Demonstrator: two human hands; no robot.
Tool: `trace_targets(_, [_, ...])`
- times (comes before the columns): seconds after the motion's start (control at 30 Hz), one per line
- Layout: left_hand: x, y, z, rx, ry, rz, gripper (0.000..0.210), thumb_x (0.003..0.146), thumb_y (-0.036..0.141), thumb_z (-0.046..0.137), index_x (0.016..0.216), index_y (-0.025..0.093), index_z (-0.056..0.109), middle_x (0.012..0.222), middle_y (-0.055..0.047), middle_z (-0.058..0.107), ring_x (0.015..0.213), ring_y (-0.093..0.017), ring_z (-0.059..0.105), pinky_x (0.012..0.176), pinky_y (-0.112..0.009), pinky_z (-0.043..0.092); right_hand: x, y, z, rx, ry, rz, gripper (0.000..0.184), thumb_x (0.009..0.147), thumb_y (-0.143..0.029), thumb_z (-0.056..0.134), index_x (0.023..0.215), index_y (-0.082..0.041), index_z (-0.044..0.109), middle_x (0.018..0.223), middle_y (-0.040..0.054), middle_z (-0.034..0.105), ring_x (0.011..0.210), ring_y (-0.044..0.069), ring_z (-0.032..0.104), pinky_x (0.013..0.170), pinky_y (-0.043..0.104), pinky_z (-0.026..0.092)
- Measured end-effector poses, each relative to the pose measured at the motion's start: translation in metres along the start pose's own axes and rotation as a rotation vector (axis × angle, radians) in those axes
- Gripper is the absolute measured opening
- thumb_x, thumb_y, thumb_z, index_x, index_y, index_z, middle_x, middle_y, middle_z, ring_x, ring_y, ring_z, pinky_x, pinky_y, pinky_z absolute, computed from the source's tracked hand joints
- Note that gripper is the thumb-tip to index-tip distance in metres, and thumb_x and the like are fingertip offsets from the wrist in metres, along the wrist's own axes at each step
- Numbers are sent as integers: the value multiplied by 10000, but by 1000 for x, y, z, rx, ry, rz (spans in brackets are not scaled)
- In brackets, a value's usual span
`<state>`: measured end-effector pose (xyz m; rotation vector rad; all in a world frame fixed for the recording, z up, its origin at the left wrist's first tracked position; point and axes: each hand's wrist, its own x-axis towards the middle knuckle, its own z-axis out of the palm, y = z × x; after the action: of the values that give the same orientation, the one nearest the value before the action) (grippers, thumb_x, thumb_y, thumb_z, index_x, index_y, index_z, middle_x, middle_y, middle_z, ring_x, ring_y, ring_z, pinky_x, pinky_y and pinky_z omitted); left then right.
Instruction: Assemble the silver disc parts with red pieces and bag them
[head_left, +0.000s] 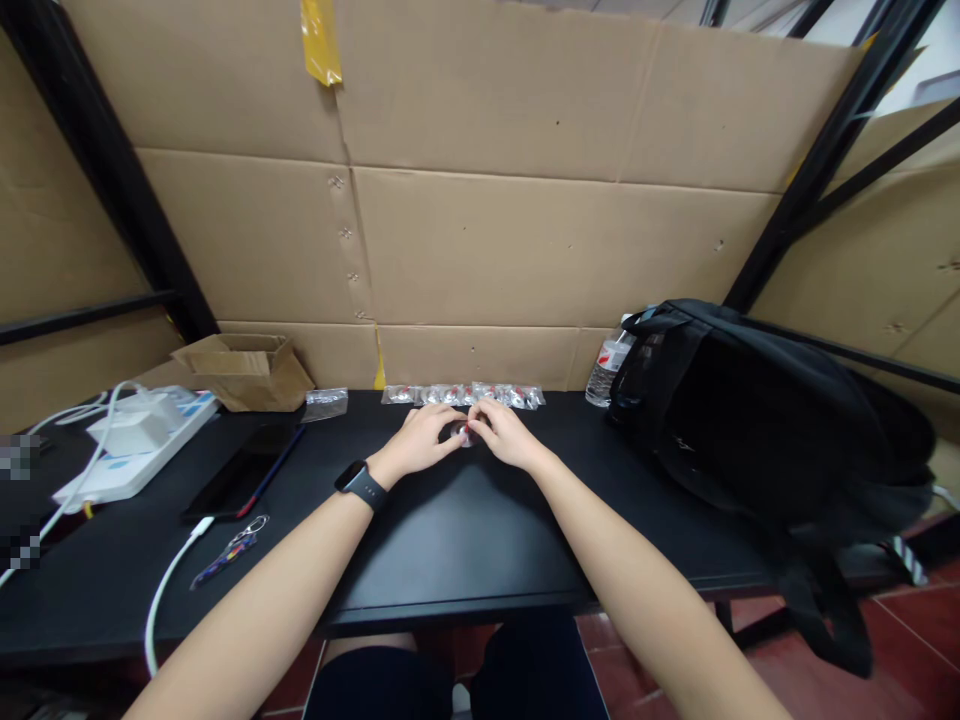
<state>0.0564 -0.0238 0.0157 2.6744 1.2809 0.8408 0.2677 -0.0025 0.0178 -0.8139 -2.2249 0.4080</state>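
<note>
My left hand (426, 438), with a dark watch (361, 484) on its wrist, and my right hand (504, 432) meet over the middle of the black table. Between their fingertips is a small clear plastic packet (466, 436) with something red and white in it; its contents are too small to make out. Both hands pinch it, low over the tabletop. Just behind them, a row of similar small clear packets (517, 396) with red and silvery contents lies along the cardboard wall. My fingers cover part of the held packet.
Left of my hands lie a flat clear bag (326, 404), a brown paper bag (251, 372), a phone (238, 470), a keychain (231, 552) and a white power strip (139, 455) with cables. On the right stand a water bottle (606, 368) and a large black backpack (765, 430). Cardboard (487, 250) walls the back.
</note>
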Motion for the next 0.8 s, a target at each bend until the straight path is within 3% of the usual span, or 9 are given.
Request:
trace_targets(0.2, [-2,-18,-7,11,-96,-46,383,1024,482,394,1185,289,682,1212,-52,704,1115,-242,626,937,-350,446,-1,9,2,-30,-7,43,91,929,-169,535,861,-198,590,865,22,569,826,174,538,826,289,427])
trace_targets(0.27, [-3,-30,-11,3,-149,-57,348,999,466,451,1115,259,707,1128,-53,732,1033,-227,658,894,-312,463,-1,15,4,-41,-3,76,88,911,-153,553,849,-192,602,861,21,582,810,168,544,821,287,427])
trace_targets(0.37, [-6,-42,-14,-4,-285,-30,253,851,421,676,1012,233,729,978,-41,746,890,-213,674,801,-269,476,-2,25,9,-22,-9,127,90,883,-130,578,823,-181,622,845,19,607,771,153,562,793,277,433])
trace_targets(0.53, [-6,-43,-9,-8,-327,-16,121,870,257,598,852,214,710,869,-35,731,804,-188,662,763,-256,462,-2,39,6,-50,-4,176,30,860,-166,634,867,-172,663,847,23,647,752,145,589,758,270,449])
trace_targets(0.63, [-5,-40,-6,12,-297,-10,135,890,236,554,841,224,679,872,-33,726,817,-195,665,773,-267,455,-5,43,-13,-148,-51,216,292,773,-290,775,1018,-156,690,1005,80,670,859,184,621,797,298,476])
trace_targets(0.7, [-5,-39,-6,13,-270,-24,137,904,231,530,850,230,657,881,-31,727,825,-199,670,763,-271,452,-9,44,-30,-206,-166,271,468,668,-326,859,1073,-149,708,1086,112,674,942,223,635,845,323,486])
trace_targets(0.8, [-5,-38,-8,-30,-216,-51,140,924,217,492,874,234,621,860,-24,733,799,-193,677,729,-265,451,-14,45,-47,-180,-335,372,513,604,-300,887,1071,-152,736,1054,97,711,919,227,658,835,312,495])
